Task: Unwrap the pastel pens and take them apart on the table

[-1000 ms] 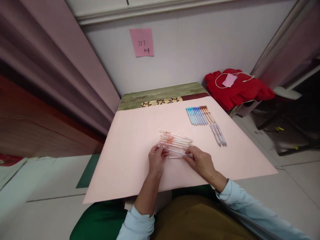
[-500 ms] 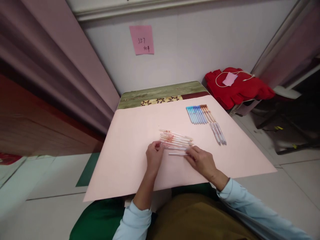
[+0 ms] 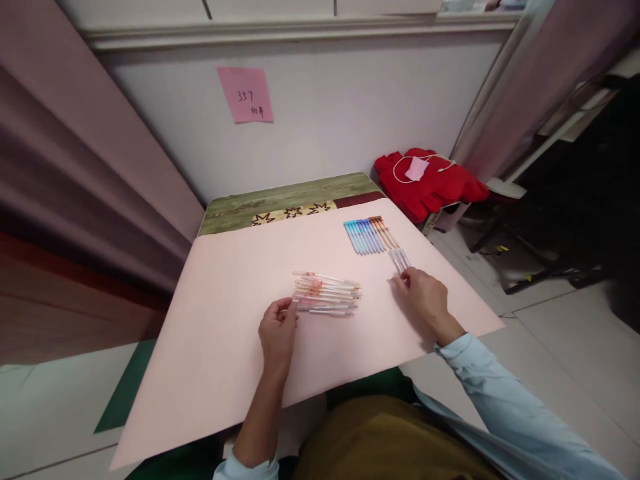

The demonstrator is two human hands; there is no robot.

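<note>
A loose pile of slim pens (image 3: pixel 327 288), pale with pink and orange prints, lies on the pink sheet (image 3: pixel 215 373). At its near left corner my left hand (image 3: pixel 278 337) is closed, with thumb and index finger pinching the end of a pen. My right hand (image 3: pixel 424 300) is farther right, its fingers closed on a clear pen over the lower ends of a small group of clear pens (image 3: pixel 399 259). Those fingers hide much of the group. Beyond it, blue, purple and brown-topped pens (image 3: pixel 369 236) lie side by side in a neat row.
The sheet covers most of a table with a green wood-patterned far edge (image 3: pixel 285 191). A red cloth (image 3: pixel 425 187) with a white cord is piled beyond the right corner. Curtains (image 3: pixel 125 133) hang at the left, and a pink note (image 3: pixel 245 95) is on the wall.
My right hand has moved right, from the pile to the clear pens, with a pen in its fingers. My left hand stays at the pile's left end. The view has shifted.
</note>
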